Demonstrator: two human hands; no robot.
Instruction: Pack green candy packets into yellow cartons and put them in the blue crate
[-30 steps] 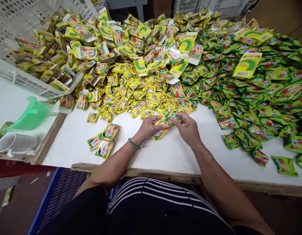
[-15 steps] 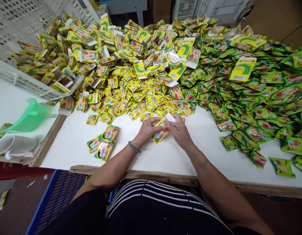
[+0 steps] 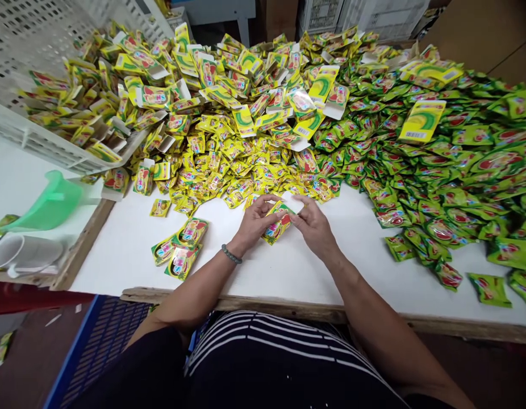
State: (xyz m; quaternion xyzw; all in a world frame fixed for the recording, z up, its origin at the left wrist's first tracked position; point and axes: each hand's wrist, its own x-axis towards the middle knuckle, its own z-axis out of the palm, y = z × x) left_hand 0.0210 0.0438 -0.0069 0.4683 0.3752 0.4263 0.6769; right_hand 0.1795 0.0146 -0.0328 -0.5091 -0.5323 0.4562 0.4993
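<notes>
Between my two hands is a small yellow and green printed carton, tilted over the white table, with its white end flap sticking up at the far end. My left hand grips the carton's left side. My right hand has its fingers closed at the flap end, on the right. What lies inside the carton is hidden. To the left, several matching cartons lie in a small overlapping stack. Just beyond my hands begins a heap of small yellow sachets.
Open cartons spill from a white plastic crate at the far left. Green sachets are heaped on the right. A green scoop and a white mug are at the left, beyond a wooden strip. A wooden edge borders the table's front.
The carton has turned slightly, showing more of its printed front. My right hand has shifted a little, and my left fingers have moved up along the carton.
</notes>
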